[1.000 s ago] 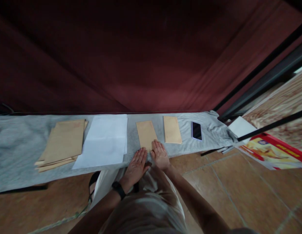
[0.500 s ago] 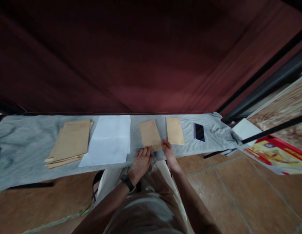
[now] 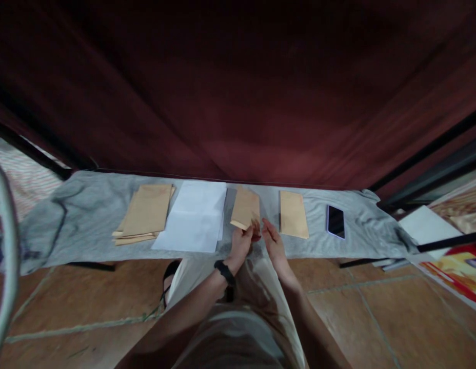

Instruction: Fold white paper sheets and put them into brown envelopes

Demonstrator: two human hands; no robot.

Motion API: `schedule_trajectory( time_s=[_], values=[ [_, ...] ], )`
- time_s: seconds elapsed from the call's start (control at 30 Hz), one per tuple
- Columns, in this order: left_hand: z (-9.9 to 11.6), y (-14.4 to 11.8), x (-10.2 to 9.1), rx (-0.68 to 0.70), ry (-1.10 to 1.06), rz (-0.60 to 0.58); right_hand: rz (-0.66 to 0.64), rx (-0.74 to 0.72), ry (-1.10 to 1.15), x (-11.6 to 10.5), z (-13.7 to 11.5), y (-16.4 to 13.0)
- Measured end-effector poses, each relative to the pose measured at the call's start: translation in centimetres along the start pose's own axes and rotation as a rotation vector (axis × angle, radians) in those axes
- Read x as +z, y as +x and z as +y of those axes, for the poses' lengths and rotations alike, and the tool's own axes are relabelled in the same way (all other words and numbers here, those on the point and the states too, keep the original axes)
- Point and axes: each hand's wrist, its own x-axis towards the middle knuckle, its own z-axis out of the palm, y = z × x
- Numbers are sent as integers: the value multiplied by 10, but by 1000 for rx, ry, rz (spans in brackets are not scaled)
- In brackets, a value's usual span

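In the head view, my left hand (image 3: 241,243) pinches the near end of a small brown paper envelope (image 3: 245,206), thumb on top and fingers underneath. The envelope is tilted, its near edge raised off the grey cloth. My right hand (image 3: 273,242) is just to the right, its fingers apart and holding nothing I can see. Beyond it lies a second brown envelope (image 3: 294,212), flat on the cloth. To the left are white paper sheets (image 3: 195,215) and a stack of larger brown envelopes (image 3: 149,207).
A grey cloth (image 3: 92,225) covers the narrow table. A phone (image 3: 335,222) with a purple edge lies at the right. Behind the table hangs a dark red curtain (image 3: 238,128). A colourful box (image 3: 457,271) stands low at the far right.
My left hand has gone from lying flat at the envelope's near edge to gripping and lifting it. My right hand has come off its corner. The view has shifted to the left.
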Motion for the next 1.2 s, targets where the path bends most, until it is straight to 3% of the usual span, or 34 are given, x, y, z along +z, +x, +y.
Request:
schedule_trajectory(
  time_s=[0.1, 0.2, 0.43, 0.53, 0.6, 0.7, 0.77, 0.93, 1.2],
  values=[
    [-14, -6, 12, -104, -164, 3, 71, -3, -90, 1, 22, -4],
    [-24, -12, 18, -177, -204, -33, 50, 60, -51, 2, 40, -7],
    [-26, -23, 6, -183, -38, -198, 107, 145, -3, -2, 52, 4],
    [-23, -33, -5, -81, 87, -227, 104, 97, -130, -6, 52, 5],
    [-22, -37, -14, 140, 286, -241, 105, 54, -205, -7, 53, 4],
    [-29, -37, -28, 579, 802, -267, 118, 27, -265, -8, 55, 4],
    [-38, -35, -36, 715, 1069, -269, 104, 34, -286, -7, 56, 4],
    [-56, -31, -46, 789, 1325, -249, 83, 40, -269, -7, 53, 6],
    [-58, -34, -59, 757, 1329, -184, 88, 23, -339, -12, 48, 4]
  ],
)
